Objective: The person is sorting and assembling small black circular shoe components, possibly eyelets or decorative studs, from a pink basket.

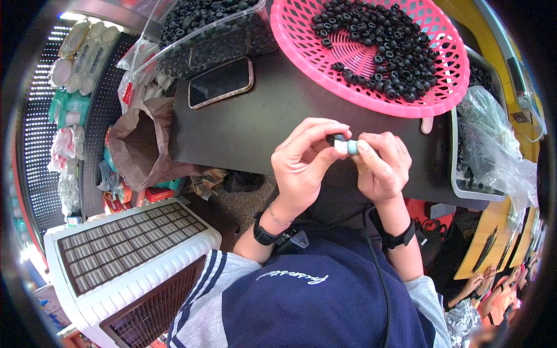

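Note:
My left hand (301, 162) pinches a small, rounded black piece (335, 138) between its thumb and fingers, above the table's near edge. My right hand (382, 165) is closed on a short pale-blue and white piece (351, 147), whose white end meets the left fingertips. Whether the black piece and the pale-blue and white piece are joined cannot be made out. Beyond the hands, a pink plastic basket (450, 98) holds many loose black pieces of similar look (400, 64).
On the dark table (255, 127) lie a phone (221, 83) and a clear tub (258, 13) of black pieces. A grey bin (455, 156) with plastic bags (493, 145) stands at right. To the left are a brown sack (139, 148) and a white air cooler (191, 232).

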Demonstrator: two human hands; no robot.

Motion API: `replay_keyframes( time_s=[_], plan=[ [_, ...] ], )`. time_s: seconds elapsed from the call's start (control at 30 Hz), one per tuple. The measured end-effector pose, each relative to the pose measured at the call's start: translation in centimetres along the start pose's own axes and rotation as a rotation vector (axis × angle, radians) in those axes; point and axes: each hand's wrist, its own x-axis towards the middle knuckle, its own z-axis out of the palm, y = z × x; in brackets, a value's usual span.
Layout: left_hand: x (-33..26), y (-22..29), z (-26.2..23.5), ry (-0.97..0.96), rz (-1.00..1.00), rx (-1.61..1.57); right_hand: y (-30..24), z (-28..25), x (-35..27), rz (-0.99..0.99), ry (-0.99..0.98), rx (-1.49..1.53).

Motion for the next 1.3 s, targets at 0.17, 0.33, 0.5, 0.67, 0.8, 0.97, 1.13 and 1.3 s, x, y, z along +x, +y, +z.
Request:
replay_keyframes(
  time_s=[0.17,0.33,0.5,0.67,0.8,0.97,1.13,1.3],
  plan=[
    [0.0,0.0,0.2,0.006,-0.002,-0.025,0.0,0.1,0.0,-0.013,0.028,-0.016],
    [0.0,0.0,0.2,0.008,0.002,-0.011,0.0,0.1,-0.1,-0.031,0.034,-0.066],
    [0.2,0.1,-0.1,-0.031,-0.008,0.019,0.1,0.1,0.2,-0.002,0.056,-0.028],
    [0.2,0.0,-0.5,-0.089,-0.064,-0.167,0.7,0.5,-0.7,0.104,0.168,0.147],
    [0.1,-0.1,-0.3,-0.073,-0.061,-0.155,0.8,0.7,-1.1,0.117,0.182,0.209],
    [0.1,-0.1,-0.1,-0.057,-0.054,-0.165,1.0,0.7,-1.3,0.152,0.175,0.210],
    [1.4,0.6,-0.9,-0.004,0.012,0.097,1.1,0.8,-1.3,0.159,0.172,0.230],
    [9.2,5.4,-6.1,0.200,0.459,0.645,1.0,0.9,-1.6,0.195,0.166,0.239]
  ],
)
